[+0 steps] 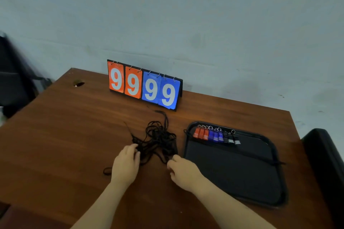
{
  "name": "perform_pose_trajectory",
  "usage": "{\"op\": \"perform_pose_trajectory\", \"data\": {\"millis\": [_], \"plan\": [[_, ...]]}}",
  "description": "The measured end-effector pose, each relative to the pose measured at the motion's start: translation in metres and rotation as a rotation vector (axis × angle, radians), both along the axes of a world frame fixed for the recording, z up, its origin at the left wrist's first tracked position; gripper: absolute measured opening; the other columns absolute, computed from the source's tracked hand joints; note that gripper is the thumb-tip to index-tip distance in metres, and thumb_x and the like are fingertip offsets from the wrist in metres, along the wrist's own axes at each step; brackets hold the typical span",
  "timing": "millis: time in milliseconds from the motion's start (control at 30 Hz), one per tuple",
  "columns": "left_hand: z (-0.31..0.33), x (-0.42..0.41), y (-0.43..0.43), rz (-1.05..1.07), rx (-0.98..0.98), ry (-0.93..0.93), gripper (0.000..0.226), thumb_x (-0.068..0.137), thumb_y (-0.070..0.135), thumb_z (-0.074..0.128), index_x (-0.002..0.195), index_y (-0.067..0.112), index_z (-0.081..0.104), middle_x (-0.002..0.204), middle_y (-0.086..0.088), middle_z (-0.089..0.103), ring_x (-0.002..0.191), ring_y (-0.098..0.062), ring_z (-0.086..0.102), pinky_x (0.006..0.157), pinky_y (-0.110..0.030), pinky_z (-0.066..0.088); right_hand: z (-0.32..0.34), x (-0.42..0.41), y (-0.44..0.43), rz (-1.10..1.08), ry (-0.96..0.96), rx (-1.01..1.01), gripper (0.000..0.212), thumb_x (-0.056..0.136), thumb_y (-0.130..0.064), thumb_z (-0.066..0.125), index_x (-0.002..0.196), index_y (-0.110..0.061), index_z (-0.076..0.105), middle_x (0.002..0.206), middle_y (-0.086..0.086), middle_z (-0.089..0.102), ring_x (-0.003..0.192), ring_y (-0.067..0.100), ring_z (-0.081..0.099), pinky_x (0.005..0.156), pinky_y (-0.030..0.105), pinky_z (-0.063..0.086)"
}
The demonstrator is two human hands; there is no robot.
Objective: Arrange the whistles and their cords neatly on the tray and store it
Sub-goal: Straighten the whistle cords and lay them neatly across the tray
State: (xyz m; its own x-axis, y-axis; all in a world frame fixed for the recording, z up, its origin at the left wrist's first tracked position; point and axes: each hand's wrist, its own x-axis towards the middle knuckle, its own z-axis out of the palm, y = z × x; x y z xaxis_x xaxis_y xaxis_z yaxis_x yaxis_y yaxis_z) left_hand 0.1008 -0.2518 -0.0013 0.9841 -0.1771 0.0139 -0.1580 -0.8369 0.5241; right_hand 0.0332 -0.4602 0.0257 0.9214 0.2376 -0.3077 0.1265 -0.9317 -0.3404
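While the wooden table (55, 126) fills most of my view, the move I'd judge next turns on the black tray (232, 173) at its right. The tray lies just right of the right hand, its long side running near to far. A flip scoreboard (145, 87) at the far edge reads 9 9 9 9, two orange cards and two blue (the only writing I can read, no brands).

The cords (158, 135) sit in one black tangle just beyond both hands, left of the tray. The hands are apart. The left hand (126, 163) curls its fingers into the near-left strands, and the right hand (184, 173), nearer the tray, seems to pinch the near-right fringe.

The whistles (216, 135) already line the tray's far edge in a left-to-right row of red, blue, then black.
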Motion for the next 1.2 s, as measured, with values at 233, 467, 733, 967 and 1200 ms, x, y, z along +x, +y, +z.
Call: {"op": "perform_pose_trajectory", "data": {"millis": [233,467,733,967,1200], "plan": [[0.008,0.064,0.008,-0.038,0.370,0.348,0.064,0.094,0.064,0.029,0.151,0.037,0.018,0.157,-0.011,0.020,0.144,-0.034,0.015,0.113,-0.052,0.019,0.002,0.006,0.015,0.188,0.084,-0.110,0.030,0.099,-0.018,0.040,0.125,-0.010,0.053,0.122,0.012,0.051,0.108,0.031,0.050,0.090,0.041,0.041],[0.004,0.064,-0.016,-0.011,0.209,0.244,0.052,0.093,0.040,0.049,0.140,0.019,0.047,0.150,0.002,0.036,0.137,-0.025,0.032,0.112,-0.045,0.028,0.004,0.019,0.012,0.135,0.043,0.027,0.026,0.097,-0.022,0.044,0.116,-0.014,0.059,0.117,0.006,0.053,0.107,0.025,0.051,0.090,0.036,0.042],[0.146,0.072,-0.022,0.164,-0.719,-0.032,0.026,0.083,0.014,0.071,0.107,0.024,0.065,0.096,0.012,0.068,0.092,0.001,0.063,0.078,-0.014,0.049,0.089,0.072,0.017,-0.324,-0.265,0.539,0.025,0.094,-0.024,0.060,0.119,-0.021,0.061,0.114,-0.008,0.057,0.097,0.003,0.057,0.087,0.017,0.047],[0.226,0.059,-0.043,-0.153,-0.849,-0.286,0.029,0.083,0.010,0.070,0.096,0.035,0.065,0.098,0.014,0.068,0.093,0.001,0.063,0.089,-0.022,0.050,0.193,0.104,0.055,-0.328,-0.390,0.794,0.025,0.095,-0.006,0.050,0.115,-0.007,0.064,0.087,-0.002,0.067,0.077,0.014,0.062,0.064,0.008,0.043],[0.176,0.043,-0.045,-0.426,-0.517,0.108,0.015,0.098,0.026,0.049,0.101,0.024,0.064,0.095,0.008,0.071,0.097,0.004,0.061,0.088,-0.020,0.042,0.252,0.100,0.027,-0.448,-0.522,1.319,0.022,0.102,-0.013,0.045,0.100,-0.008,0.066,0.086,0.003,0.070,0.078,0.015,0.068,0.071,0.024,0.056]]}}
